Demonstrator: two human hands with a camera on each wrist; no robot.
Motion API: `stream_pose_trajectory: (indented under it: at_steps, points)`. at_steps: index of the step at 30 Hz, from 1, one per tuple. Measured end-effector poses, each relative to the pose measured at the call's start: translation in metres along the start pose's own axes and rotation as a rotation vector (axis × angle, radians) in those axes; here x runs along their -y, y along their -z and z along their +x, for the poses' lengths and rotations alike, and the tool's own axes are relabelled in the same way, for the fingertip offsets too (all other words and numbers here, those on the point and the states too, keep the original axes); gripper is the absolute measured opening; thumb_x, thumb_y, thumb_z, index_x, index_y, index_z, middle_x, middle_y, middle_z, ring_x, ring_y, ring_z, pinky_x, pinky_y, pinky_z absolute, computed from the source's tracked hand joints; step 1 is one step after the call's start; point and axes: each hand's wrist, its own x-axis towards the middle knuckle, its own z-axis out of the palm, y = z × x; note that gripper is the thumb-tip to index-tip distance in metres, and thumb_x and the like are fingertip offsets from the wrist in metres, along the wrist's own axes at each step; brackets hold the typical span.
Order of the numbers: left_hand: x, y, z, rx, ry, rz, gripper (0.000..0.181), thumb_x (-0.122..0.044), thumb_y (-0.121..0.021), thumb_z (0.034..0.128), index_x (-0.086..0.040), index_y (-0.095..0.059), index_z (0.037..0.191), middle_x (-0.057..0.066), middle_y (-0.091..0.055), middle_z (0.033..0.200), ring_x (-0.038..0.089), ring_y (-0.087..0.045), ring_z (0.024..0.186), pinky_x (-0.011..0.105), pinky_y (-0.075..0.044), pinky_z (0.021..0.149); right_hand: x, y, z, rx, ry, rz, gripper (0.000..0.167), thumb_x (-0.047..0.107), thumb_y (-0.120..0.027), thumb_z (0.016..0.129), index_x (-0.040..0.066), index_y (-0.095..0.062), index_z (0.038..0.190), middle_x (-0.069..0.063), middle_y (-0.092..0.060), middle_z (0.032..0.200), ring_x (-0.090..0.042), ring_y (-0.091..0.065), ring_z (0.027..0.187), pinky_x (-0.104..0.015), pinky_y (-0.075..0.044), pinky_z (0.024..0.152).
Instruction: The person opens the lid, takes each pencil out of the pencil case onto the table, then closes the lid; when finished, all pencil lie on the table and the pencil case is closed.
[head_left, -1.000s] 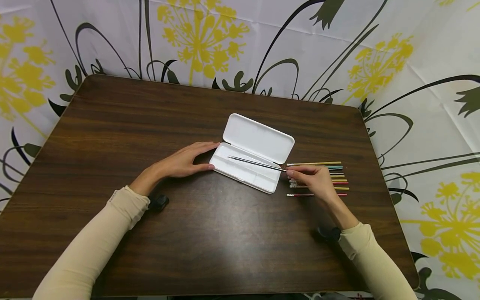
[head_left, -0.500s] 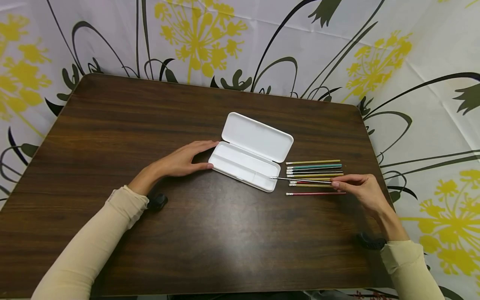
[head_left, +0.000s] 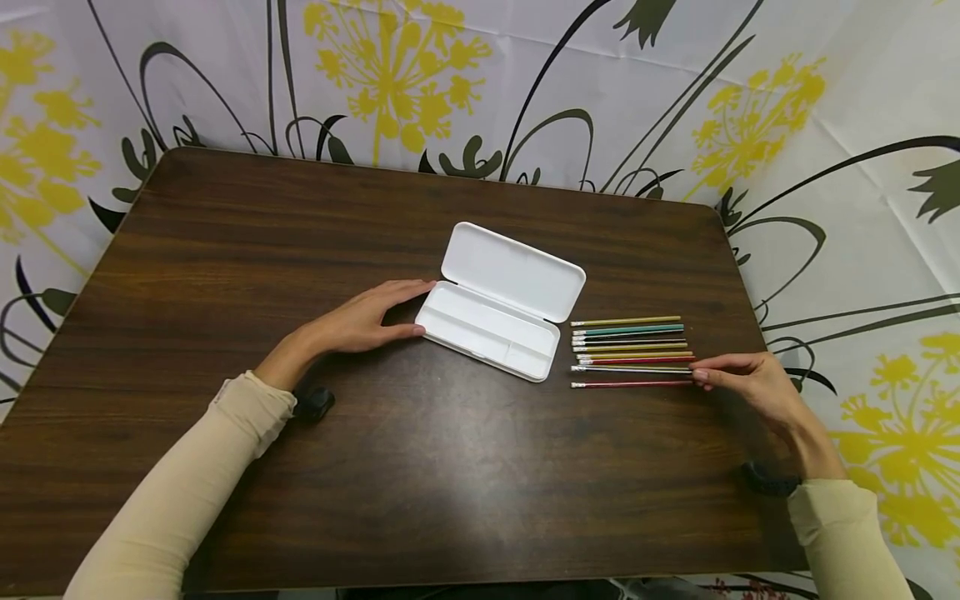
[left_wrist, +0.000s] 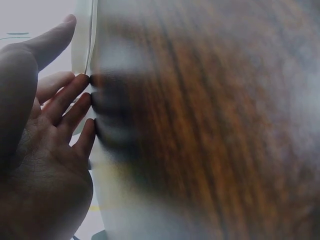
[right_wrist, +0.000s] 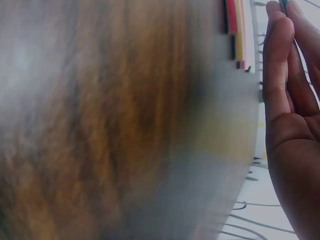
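A white pencil case (head_left: 513,268) lies open and tilted on the table, its lid folded back and no pencils in its tray. My left hand (head_left: 352,323) rests at the case's left end, thumb by the front corner and straight fingers by the back one. In the left wrist view, the fingertips (left_wrist: 86,106) reach down to the tabletop. At the right, my right hand (head_left: 753,390) pinches the right end of a dark pencil (head_left: 630,369) between thumb and fingers. That pencil lies in line with the row, above a red pencil (head_left: 630,385).
Several pencils (head_left: 628,331) in yellow, teal, black and red lie side by side right of the case, eraser ends to the left. Brown wood-grain table (head_left: 420,492) surrounds everything. A floral cloth (head_left: 547,50) hangs along the back and right edges.
My right hand has carried the dark pencil from above the case's tray rightward and down into the row of pencils. The left hand has stayed at the case's left end.
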Motion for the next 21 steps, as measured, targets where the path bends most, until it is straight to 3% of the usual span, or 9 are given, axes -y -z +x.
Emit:
stream_pose_trajectory:
  at_steps: [4,9,21]
  points:
    - [0.0,0.0,0.0,0.003,0.004,0.004,0.07,-0.036,-0.066,0.0951,-0.02,-0.032,0.155,0.007,-0.031,0.156,0.024,-0.026,0.142,0.054,-0.025,0.109,-0.005,0.002,0.002,0.008,-0.013,-0.04,0.028,0.019,-0.077,0.087,-0.002,-0.074,0.104,-0.014,-0.073,0.088,-0.022,-0.065,0.077,-0.024,-0.048,0.073]
    - [-0.001,0.001,0.0,0.011,0.006,0.01,0.071,-0.036,-0.066,0.0952,-0.017,-0.032,0.155,0.01,-0.031,0.156,0.027,-0.025,0.143,0.056,-0.025,0.109,-0.009,0.004,0.004,0.029,0.029,-0.061,0.023,0.016,-0.075,0.088,-0.002,-0.075,0.103,-0.014,-0.073,0.088,-0.021,-0.066,0.076,-0.027,-0.052,0.069]
    - [-0.003,0.001,0.0,0.003,0.018,0.012,0.07,-0.035,-0.066,0.095,-0.019,-0.033,0.155,0.008,-0.031,0.156,0.024,-0.026,0.143,0.054,-0.025,0.109,-0.012,0.002,0.009,-0.026,0.035,-0.093,0.023,0.017,-0.076,0.088,0.0,-0.076,0.104,-0.01,-0.073,0.095,-0.014,-0.064,0.083,-0.022,-0.05,0.07]
